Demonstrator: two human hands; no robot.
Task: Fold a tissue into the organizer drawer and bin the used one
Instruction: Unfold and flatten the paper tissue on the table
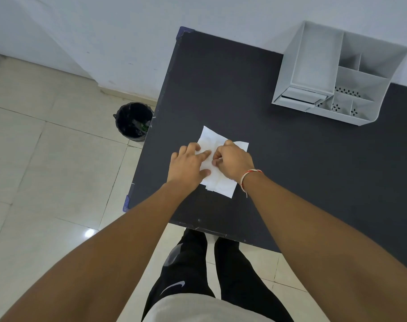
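A white tissue (213,138) lies spread and creased on the dark table (290,170), near its left side. My left hand (188,165) rests flat on the tissue's left part, fingers pointing right. My right hand (233,161) is curled on the tissue's middle, fingertips pinching a fold of it. The white organizer (365,89) stands at the table's back right, its small drawer (302,97) at the front left slightly pulled out. A black bin (132,122) with a liner stands on the floor left of the table.
The table's left edge runs close to my left hand, with the tiled floor (46,159) below. A white wall (151,31) backs the table. My legs stand at the table's front edge.
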